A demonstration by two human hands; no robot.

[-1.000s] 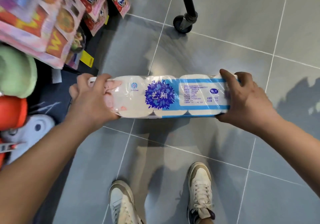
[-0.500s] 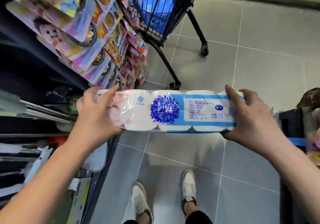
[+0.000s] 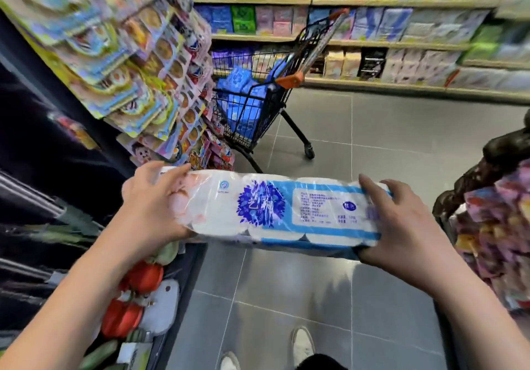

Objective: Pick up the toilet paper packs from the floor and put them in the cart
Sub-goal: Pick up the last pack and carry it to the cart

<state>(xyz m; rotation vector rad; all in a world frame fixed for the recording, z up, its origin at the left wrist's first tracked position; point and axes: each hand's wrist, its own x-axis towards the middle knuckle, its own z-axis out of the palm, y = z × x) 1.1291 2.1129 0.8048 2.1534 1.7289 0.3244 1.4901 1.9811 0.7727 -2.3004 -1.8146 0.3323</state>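
**Toilet paper pack held in both hands, cart farther ahead**

Head view: A long toilet paper pack [image 3: 272,209] in clear wrap, with a blue label and a purple flower mark, lies crosswise above the grey tiled floor [image 3: 387,128]. The left hand [image 3: 155,200] holds its left end, grip closed with the fingers curled over the top edge. The right hand [image 3: 401,223] holds the right end, grip likewise closed around it, thumb on top. Beyond the pack and well apart from it stands a black wire shopping cart [image 3: 258,128] with blue packs [image 3: 233,81] already inside. A rack of hanging colourful packets [image 3: 137,63] fills the left side, and stocked shelves [image 3: 372,42] run along the far wall. A white shoe [image 3: 302,344] shows at the near edge.
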